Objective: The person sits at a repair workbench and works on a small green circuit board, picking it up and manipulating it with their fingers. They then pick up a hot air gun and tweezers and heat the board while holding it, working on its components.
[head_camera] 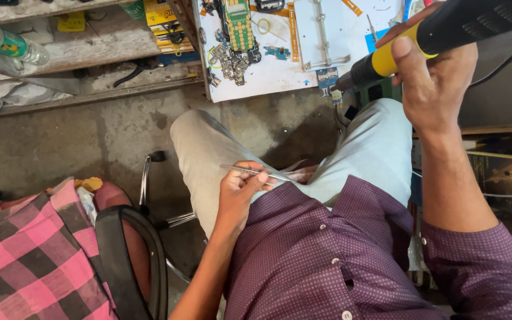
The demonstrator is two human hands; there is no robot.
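- Up at the far right, the right hand (431, 83) is wrapped tight around the black and yellow hot-air tool (445, 32), thumb laid along its yellow collar.
- That tool's long axis runs from upper right down to lower left; its dark nozzle tip (346, 82) points at the near edge of the white work board (268, 77), just beside a small blue circuit board (327, 77) lying there.
- Low and to the left of that hand, well apart from it, the left hand (238, 189) rests on the person's grey-trousered thigh (208, 148), fingers pinched on a pair of metal tweezers (256, 172).
- Those tweezers lie nearly level, points aimed right, toward the lap and away from the board.
- Of the two hands, the right is much the nearer to the small circuit board; the left sits back near the purple shirt (327, 249).
- Count: one hot-air tool, one pair of tweezers, two hands, both gripping.
- On the board beyond the nozzle: one green keypad board (238, 24), one grey metal clamp frame (321, 32), and a heap of small dark parts (229, 62) too jumbled to count.
- Left of the left hand: one black chair rim (125, 249) draped with a pink checked cloth (25, 255); one plastic bottle (10, 42) lies on a far shelf.
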